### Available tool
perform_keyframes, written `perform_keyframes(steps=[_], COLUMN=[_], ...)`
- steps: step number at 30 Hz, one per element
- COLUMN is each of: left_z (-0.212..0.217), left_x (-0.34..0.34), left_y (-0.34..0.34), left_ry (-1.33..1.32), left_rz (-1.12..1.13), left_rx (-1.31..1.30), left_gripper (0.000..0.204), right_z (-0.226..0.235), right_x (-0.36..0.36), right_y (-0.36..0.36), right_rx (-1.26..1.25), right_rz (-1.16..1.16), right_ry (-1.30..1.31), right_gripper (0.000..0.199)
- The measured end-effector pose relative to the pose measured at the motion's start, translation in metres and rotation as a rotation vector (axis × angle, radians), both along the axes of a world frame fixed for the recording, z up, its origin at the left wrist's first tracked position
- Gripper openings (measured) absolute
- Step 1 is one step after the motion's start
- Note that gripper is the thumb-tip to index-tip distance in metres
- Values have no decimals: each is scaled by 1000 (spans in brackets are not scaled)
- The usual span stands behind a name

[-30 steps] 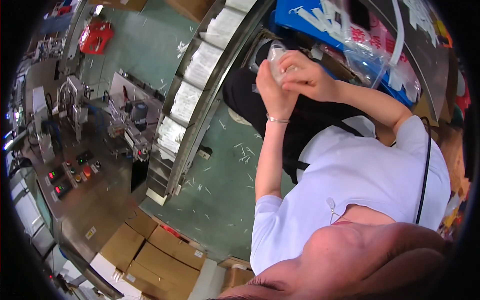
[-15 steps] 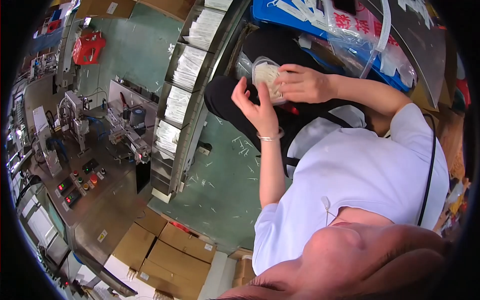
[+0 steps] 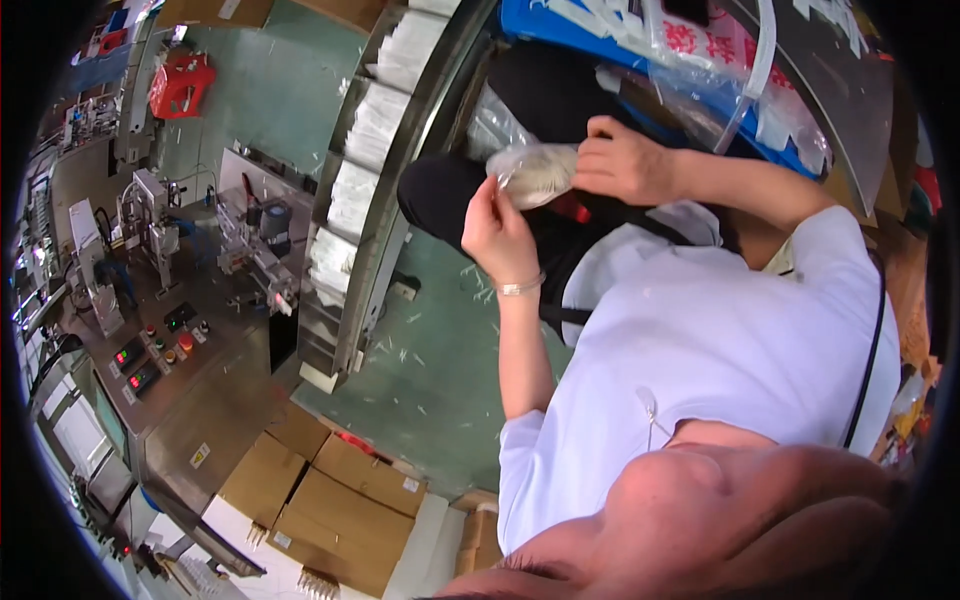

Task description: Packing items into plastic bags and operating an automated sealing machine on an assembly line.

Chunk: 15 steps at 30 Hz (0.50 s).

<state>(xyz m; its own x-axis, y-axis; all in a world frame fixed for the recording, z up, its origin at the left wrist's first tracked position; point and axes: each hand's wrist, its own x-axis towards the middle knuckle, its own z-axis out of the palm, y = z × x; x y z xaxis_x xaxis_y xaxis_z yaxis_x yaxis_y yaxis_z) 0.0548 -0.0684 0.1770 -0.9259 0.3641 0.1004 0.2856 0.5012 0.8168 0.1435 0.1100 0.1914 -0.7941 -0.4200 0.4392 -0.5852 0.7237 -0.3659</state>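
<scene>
Over my lap I hold a clear plastic bag (image 3: 540, 178) with a bundle of thin, pale, stick-like pieces inside. My left hand (image 3: 500, 225), with bracelets at its wrist, pinches the left end of the bag between thumb and fingers. At the opposite end my right hand (image 3: 625, 165) has its fingers curled around the bag. The bag lies on its side between both hands. Just beyond it, another crumpled clear plastic bag (image 3: 495, 125) lies by my dark-trousered knee. What the pieces are exactly is too small to tell.
A long metal rack (image 3: 345, 290) with rows of white packets (image 3: 372, 125) runs left of my knees. Beyond it stands a machine with a button panel (image 3: 160, 350). Cardboard boxes (image 3: 345, 520) are stacked below. A blue bin (image 3: 575, 40) holds plastic bags. Small white bits litter the green floor (image 3: 440, 370).
My left hand has closed from spread fingers into a pinch on the bag. The bag has tipped from mouth-up to lying sideways, stretched between the hands. My right hand has shifted slightly right.
</scene>
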Motion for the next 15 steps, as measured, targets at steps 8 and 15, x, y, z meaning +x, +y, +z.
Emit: perform_keyframes(steps=[8, 15], left_z=[-7, -23], left_x=[34, 35], left_y=[3, -6], left_ry=[-24, 104], left_rz=[89, 32], left_rx=[101, 134], left_gripper=[10, 8], right_z=[-37, -41], right_x=[-18, -52], right_y=[-52, -72], right_rx=[-273, -380], right_rz=[-165, -310], right_ry=[-339, -1042], right_gripper=[11, 14])
